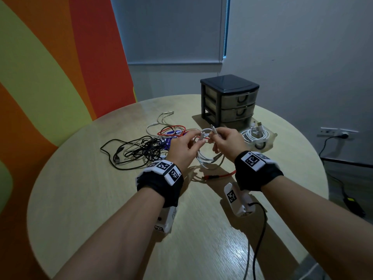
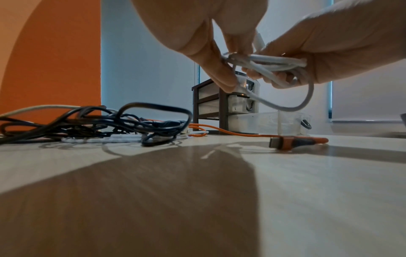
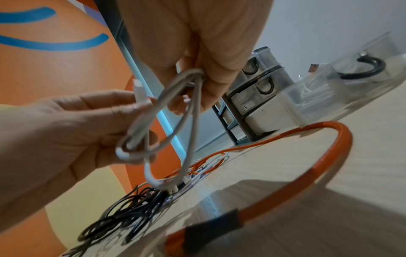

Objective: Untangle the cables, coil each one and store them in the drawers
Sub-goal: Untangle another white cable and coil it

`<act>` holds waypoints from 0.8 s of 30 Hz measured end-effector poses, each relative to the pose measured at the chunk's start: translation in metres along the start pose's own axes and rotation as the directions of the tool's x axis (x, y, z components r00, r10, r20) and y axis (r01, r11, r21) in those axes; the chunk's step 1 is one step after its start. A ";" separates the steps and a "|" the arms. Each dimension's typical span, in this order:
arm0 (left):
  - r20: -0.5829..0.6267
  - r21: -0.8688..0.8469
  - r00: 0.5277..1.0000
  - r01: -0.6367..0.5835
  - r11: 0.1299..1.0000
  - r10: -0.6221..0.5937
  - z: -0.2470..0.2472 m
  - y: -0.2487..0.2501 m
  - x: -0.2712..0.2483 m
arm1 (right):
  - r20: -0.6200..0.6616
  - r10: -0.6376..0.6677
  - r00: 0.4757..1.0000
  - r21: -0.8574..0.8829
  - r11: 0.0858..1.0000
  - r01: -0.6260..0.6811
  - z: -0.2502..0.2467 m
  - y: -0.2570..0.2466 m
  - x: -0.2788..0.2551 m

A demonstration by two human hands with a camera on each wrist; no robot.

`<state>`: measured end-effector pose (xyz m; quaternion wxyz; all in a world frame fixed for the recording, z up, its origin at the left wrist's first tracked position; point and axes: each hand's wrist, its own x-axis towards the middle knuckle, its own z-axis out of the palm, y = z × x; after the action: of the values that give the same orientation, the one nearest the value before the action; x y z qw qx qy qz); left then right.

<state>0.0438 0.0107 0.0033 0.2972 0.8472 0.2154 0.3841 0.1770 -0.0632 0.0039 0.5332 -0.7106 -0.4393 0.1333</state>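
white cable, looped in a coil, hangs above the bench between both hands: the left hand pinches one plug end, the right hand curls round the loops. a black tangle lies left, an orange cable beneath, the drawers behind.

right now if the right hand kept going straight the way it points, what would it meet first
Most likely the left hand: the right hand points left across the white cable both hold. Depth is unclear.
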 end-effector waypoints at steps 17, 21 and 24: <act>-0.227 0.071 0.948 0.245 0.967 -0.224 -0.001 0.006 0.007 | -0.069 -0.085 0.994 -0.237 0.969 0.066 -0.007 -0.002 0.000; -0.255 0.074 0.955 0.175 0.982 -0.151 -0.002 -0.001 0.005 | -0.069 -0.151 0.986 -0.289 0.949 0.125 -0.016 0.002 -0.001; -0.210 0.162 0.964 0.201 0.966 -0.165 -0.001 -0.004 0.008 | -0.025 -0.172 0.985 -0.265 0.951 0.159 -0.021 0.005 -0.002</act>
<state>0.0468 0.0183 0.0056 0.2306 0.8055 0.3552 0.4145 0.1918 -0.0779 0.0077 0.4542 -0.7385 -0.4982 0.0118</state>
